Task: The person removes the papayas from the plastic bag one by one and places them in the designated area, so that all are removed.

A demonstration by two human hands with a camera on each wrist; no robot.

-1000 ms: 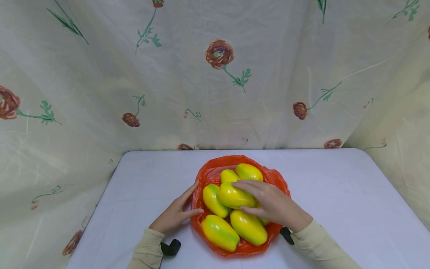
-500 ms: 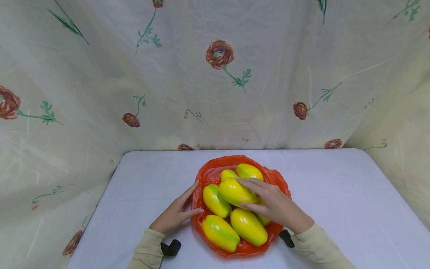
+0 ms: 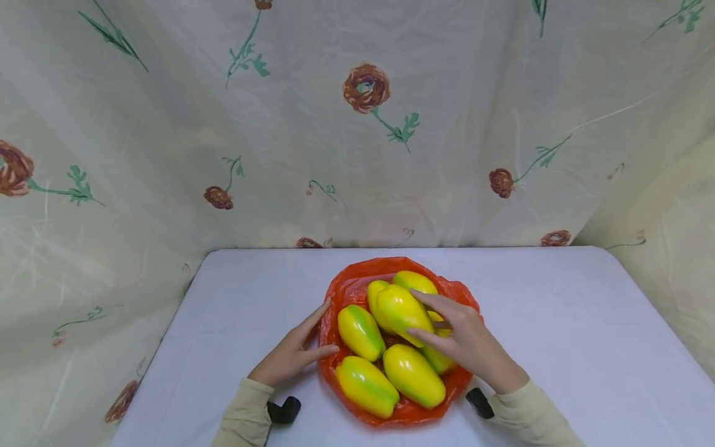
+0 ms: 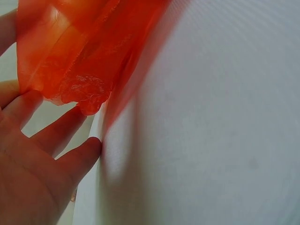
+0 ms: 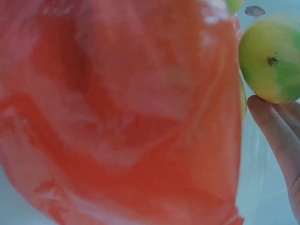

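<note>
A red plastic bag [image 3: 349, 276], its mouth spread wide, holds several yellow-green mangoes. My right hand [image 3: 475, 344] grips one mango [image 3: 402, 313] between thumb and fingers, tilted on top of the others. In the right wrist view that mango's [image 5: 267, 61] stem end shows above my fingertips, beside the bag's wall [image 5: 122, 117]. My left hand [image 3: 290, 354] rests against the bag's left side. The left wrist view has its fingers spread and fairly straight, with fingertips at the bag's [image 4: 89, 51] outer surface.
The bag stands on a table [image 3: 558, 329] with a white cover. Behind it hangs a flower-printed curtain [image 3: 436, 124]. Black wrist straps [image 3: 285, 411] show by both sleeves. Other mangoes [image 3: 365, 388] lie close around the held one.
The held mango has turned more upright and shifted slightly right and up, with my right hand moving right. Fruit beneath it now shows more. My left hand stays in place.
</note>
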